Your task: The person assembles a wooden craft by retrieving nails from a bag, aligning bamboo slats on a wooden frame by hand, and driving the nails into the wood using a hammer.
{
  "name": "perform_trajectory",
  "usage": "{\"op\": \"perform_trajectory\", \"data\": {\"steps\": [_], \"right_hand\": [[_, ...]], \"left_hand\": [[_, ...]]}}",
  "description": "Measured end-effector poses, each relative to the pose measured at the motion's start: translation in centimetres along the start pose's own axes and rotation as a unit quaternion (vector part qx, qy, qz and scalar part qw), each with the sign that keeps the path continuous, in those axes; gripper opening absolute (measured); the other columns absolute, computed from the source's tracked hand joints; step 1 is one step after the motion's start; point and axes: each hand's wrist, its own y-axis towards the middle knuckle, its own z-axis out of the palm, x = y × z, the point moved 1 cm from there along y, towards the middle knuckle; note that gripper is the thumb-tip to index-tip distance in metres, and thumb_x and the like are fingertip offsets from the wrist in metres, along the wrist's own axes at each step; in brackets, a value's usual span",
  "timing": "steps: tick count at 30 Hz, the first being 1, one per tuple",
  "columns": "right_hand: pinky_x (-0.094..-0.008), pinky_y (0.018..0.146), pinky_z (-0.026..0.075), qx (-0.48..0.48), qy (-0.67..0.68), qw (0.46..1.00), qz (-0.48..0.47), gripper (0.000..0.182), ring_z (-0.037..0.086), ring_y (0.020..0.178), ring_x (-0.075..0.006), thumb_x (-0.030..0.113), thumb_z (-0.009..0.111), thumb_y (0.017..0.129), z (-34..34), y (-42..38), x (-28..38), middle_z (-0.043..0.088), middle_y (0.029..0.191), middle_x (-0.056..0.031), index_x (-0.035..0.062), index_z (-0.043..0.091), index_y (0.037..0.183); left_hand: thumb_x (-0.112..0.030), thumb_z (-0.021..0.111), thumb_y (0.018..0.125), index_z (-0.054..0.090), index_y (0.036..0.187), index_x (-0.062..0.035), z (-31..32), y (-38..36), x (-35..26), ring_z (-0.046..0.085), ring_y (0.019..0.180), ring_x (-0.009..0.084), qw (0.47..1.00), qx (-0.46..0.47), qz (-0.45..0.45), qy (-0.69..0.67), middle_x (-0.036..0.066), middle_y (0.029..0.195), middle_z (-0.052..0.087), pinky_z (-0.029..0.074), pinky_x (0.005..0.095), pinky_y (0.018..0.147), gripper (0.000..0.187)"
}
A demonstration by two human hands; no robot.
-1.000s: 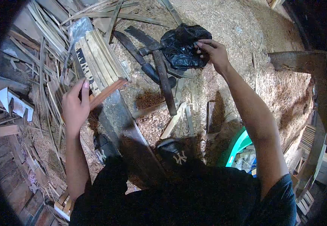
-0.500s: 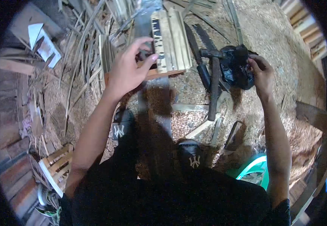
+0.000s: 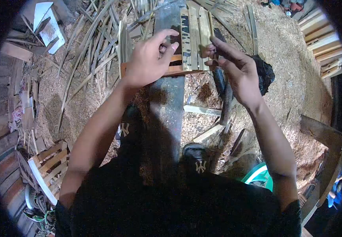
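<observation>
My left hand (image 3: pixel 151 59) hovers beside a slatted wooden piece (image 3: pixel 196 37), thumb and forefinger apart with nothing visible between them; its other fingers are curled. Pale ridged slats, one with dark patches, make up the piece, which has a reddish-brown wooden rail (image 3: pixel 175 71) along its near edge. At its right side is my right hand (image 3: pixel 240 73), fingertips drawn together around something too small to make out. Behind that hand a crumpled black plastic bag (image 3: pixel 265 75) partly shows. A hammer's handle (image 3: pixel 226 104) and a black tool handle (image 3: pixel 219 81) stick out below the hand.
A long dark plank (image 3: pixel 165 114) runs between my feet under the slatted piece. Thin wood strips (image 3: pixel 88 51) are heaped at the left over shavings. Stacked boards (image 3: pixel 321 39) stand at the right; a green basin (image 3: pixel 259 175) sits by my right elbow.
My right hand has left the black plastic bag and come left to the slatted piece's right edge. My left hand stays beside the piece, thumb and forefinger still apart.
</observation>
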Motion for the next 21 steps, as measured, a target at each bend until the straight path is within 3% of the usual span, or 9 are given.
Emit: {"op": "perform_trajectory", "data": {"steps": [1, 3, 4, 10, 12, 15, 17, 19, 21], "right_hand": [[-0.0316, 0.105, 0.053, 0.001, -0.002, 1.000, 0.000, 0.039, 0.069, 0.114, -0.0176, -0.002, 0.066, 0.098, 0.4, 0.1, 0.1, 0.074, 0.118, -0.0116, 0.0008, 0.069, 0.137], [-0.0319, 0.101, 0.054, 0.005, -0.159, 0.987, -0.038, 0.033, 0.070, 0.110, -0.0186, 0.003, 0.070, 0.098, 1.0, 0.2, 0.2, 0.076, 0.114, -0.0121, 0.0018, 0.074, 0.131], [-0.0326, 0.096, 0.056, 0.011, -0.211, 0.977, -0.043, 0.025, 0.072, 0.106, -0.0191, 0.009, 0.075, 0.097, 1.6, 0.1, 1.5, 0.077, 0.113, -0.0138, 0.0028, 0.079, 0.121], [-0.0321, 0.089, 0.059, 0.043, -0.192, 0.980, -0.038, 0.019, 0.074, 0.098, -0.0185, 0.011, 0.076, 0.097, 3.0, 0.6, 1.6, 0.078, 0.104, -0.0128, 0.0020, 0.081, 0.113], [-0.0321, 0.089, 0.059, 0.033, -0.205, 0.977, -0.051, 0.018, 0.074, 0.096, -0.0185, 0.010, 0.075, 0.098, 3.1, 0.9, 1.3, 0.078, 0.102, -0.0125, 0.0017, 0.081, 0.113], [-0.0326, 0.088, 0.059, -0.005, -0.198, 0.980, -0.001, 0.016, 0.074, 0.096, -0.0190, 0.008, 0.073, 0.098, 2.7, 1.0, -0.4, 0.078, 0.102, -0.0135, 0.0014, 0.081, 0.111], [-0.0324, 0.089, 0.058, -0.005, -0.267, 0.958, -0.107, 0.015, 0.074, 0.095, -0.0189, 0.005, 0.073, 0.099, 2.6, 0.9, -0.8, 0.078, 0.102, -0.0136, 0.0013, 0.080, 0.111], [-0.0324, 0.089, 0.058, 0.006, -0.257, 0.963, -0.080, 0.017, 0.075, 0.096, -0.0188, 0.004, 0.073, 0.098, 2.3, 0.9, -0.9, 0.078, 0.103, -0.0131, 0.0018, 0.080, 0.114], [-0.0324, 0.089, 0.059, 0.017, -0.246, 0.968, -0.055, 0.020, 0.075, 0.096, -0.0187, 0.004, 0.074, 0.097, 2.4, 0.9, -1.1, 0.079, 0.104, -0.0127, 0.0023, 0.079, 0.117]], "left_hand": [[-0.013, 0.068, 0.102, 0.065, 0.135, -0.0092, -0.1, -0.1, 0.1, 0.067, 0.077, 0.0147, 1.000, -0.002, 0.000, -0.002, 0.013, 0.094, 0.076, 0.054, 0.0317, 0.069, 0.033], [-0.013, 0.069, 0.102, 0.065, 0.135, -0.0088, -0.2, -0.3, 0.3, 0.069, 0.079, 0.0157, 1.000, -0.013, 0.012, 0.007, 0.014, 0.096, 0.076, 0.055, 0.0327, 0.071, 0.033], [-0.013, 0.069, 0.102, 0.065, 0.135, -0.0088, -0.4, -0.3, 0.4, 0.069, 0.079, 0.0157, 1.000, -0.014, 0.011, 0.005, 0.014, 0.096, 0.076, 0.055, 0.0327, 0.071, 0.033], [-0.018, 0.073, 0.099, 0.067, 0.133, -0.0074, -1.4, -0.2, 0.4, 0.075, 0.093, 0.0256, 0.998, 0.041, -0.024, 0.046, 0.018, 0.106, 0.076, 0.058, 0.0384, 0.083, 0.037], [-0.021, 0.076, 0.096, 0.067, 0.132, -0.0039, -1.2, 0.0, 0.7, 0.076, 0.100, 0.0301, 0.997, 0.053, 0.052, 0.014, 0.020, 0.111, 0.076, 0.057, 0.0393, 0.088, 0.040], [-0.023, 0.078, 0.096, 0.067, 0.131, -0.0009, -0.6, 0.4, 0.5, 0.076, 0.104, 0.0300, 0.992, 0.121, 0.019, 0.010, 0.020, 0.111, 0.076, 0.057, 0.0391, 0.091, 0.043], [-0.023, 0.079, 0.095, 0.066, 0.131, -0.0004, -0.4, 0.5, 0.3, 0.076, 0.104, 0.0278, 0.993, 0.116, 0.035, 0.016, 0.018, 0.113, 0.076, 0.057, 0.0389, 0.091, 0.044], [-0.020, 0.078, 0.095, 0.065, 0.132, -0.0005, -0.2, 0.9, 1.0, 0.075, 0.102, 0.0245, 0.988, 0.143, -0.021, -0.047, 0.016, 0.113, 0.076, 0.057, 0.0382, 0.091, 0.043], [-0.019, 0.078, 0.096, 0.065, 0.132, 0.0001, -0.1, 1.1, 1.2, 0.075, 0.101, 0.0234, 0.990, 0.137, 0.000, -0.029, 0.015, 0.113, 0.076, 0.057, 0.0376, 0.090, 0.043]]}}
